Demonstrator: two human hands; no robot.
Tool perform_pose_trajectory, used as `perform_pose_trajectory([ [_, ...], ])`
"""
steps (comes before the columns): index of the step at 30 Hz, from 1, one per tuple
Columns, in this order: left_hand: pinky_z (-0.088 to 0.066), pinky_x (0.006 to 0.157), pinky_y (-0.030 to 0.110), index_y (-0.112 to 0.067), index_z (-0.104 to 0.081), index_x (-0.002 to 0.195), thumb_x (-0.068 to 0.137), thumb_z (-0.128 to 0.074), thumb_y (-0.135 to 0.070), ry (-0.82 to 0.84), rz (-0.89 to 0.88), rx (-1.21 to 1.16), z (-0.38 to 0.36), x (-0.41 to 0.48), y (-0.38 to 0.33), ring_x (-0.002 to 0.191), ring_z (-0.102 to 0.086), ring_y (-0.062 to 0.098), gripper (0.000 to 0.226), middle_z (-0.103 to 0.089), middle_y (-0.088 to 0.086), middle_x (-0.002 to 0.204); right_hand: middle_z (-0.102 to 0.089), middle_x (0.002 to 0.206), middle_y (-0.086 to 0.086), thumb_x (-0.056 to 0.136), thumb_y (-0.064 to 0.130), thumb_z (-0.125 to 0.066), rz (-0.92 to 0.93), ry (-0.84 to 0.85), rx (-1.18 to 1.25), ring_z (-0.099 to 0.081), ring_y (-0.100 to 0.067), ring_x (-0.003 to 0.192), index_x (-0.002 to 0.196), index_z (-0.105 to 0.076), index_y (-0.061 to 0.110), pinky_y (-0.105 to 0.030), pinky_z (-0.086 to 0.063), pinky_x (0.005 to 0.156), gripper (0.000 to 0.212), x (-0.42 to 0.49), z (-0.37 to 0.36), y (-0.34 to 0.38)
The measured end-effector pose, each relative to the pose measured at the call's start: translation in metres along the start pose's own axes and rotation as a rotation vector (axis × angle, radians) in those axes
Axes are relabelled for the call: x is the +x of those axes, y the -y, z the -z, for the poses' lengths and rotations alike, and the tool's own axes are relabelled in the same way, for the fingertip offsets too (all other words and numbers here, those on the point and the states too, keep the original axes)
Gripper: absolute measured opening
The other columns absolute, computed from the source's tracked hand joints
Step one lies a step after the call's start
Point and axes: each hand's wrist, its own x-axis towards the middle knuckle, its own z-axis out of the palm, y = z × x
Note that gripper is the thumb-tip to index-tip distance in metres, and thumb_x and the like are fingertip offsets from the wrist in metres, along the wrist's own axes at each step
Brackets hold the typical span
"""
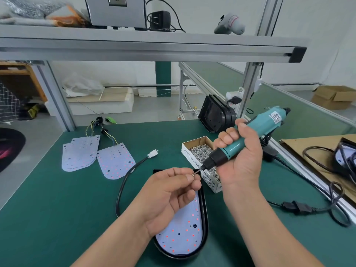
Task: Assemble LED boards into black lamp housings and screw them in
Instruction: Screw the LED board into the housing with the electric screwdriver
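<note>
A black lamp housing (204, 224) lies on the green mat in front of me, with a white LED board (183, 234) dotted with red LEDs seated inside it. My left hand (169, 195) hovers over the housing and pinches a small screw (194, 174) between thumb and forefinger. My right hand (240, 155) grips a teal electric screwdriver (244, 139), tilted so that its bit tip meets the screw. The housing's black cable (125, 182) loops to the left and ends in a white connector (153, 153).
An open cardboard box of screws (200, 151) sits just right of the housing. Two loose LED boards (115, 162) with wires lie at the left. Another black housing (215, 114) stands upright against the frame post behind. The screwdriver's power cord (316, 207) trails to the right.
</note>
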Motion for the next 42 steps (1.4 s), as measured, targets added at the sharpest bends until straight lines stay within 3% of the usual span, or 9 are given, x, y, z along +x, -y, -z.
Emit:
perform_pose_trajectory([
  [13,-0.057,0.057,0.023,0.006,-0.070,0.106,0.094,-0.069,0.009,-0.124,-0.119,0.156,0.000,0.002,0.008,0.072,-0.074,0.022,0.013,-0.078,0.025,0.100,-0.048,0.073,0.002,0.101,0.016,-0.064,0.027,0.101,-0.151,-0.049,-0.013,0.061,0.101,-0.060,0.019,-0.027,-0.047,0.060,0.005,0.002,0.007,-0.003],
  [18,-0.057,0.057,0.023,0.006,-0.070,0.107,0.095,-0.067,0.008,-0.145,-0.154,0.172,0.000,0.004,0.007,0.072,-0.073,0.020,0.012,-0.078,0.025,0.100,-0.050,0.074,0.002,0.101,0.021,-0.067,-0.008,-0.022,-0.105,-0.052,-0.013,0.063,0.112,-0.050,0.014,-0.027,-0.050,0.062,0.021,0.003,0.009,-0.008],
  [26,-0.057,0.060,0.023,0.005,-0.068,0.111,0.097,-0.064,0.008,-0.120,-0.164,0.187,-0.001,0.002,0.008,0.075,-0.073,0.020,0.015,-0.078,0.021,0.098,-0.049,0.073,0.001,0.101,0.017,-0.066,-0.027,-0.123,-0.028,-0.050,-0.012,0.061,0.104,-0.052,0.014,-0.025,-0.048,0.057,0.014,0.005,0.012,-0.008],
  [42,-0.052,0.055,0.023,0.003,-0.063,0.123,0.097,-0.060,0.010,-0.073,-0.092,0.272,-0.001,-0.002,0.002,0.067,-0.061,0.018,0.026,-0.078,0.023,0.102,-0.048,0.071,0.003,0.100,0.016,-0.066,-0.034,-0.145,0.029,-0.047,-0.011,0.060,0.095,-0.055,0.015,-0.024,-0.047,0.057,0.012,0.008,0.015,-0.005],
])
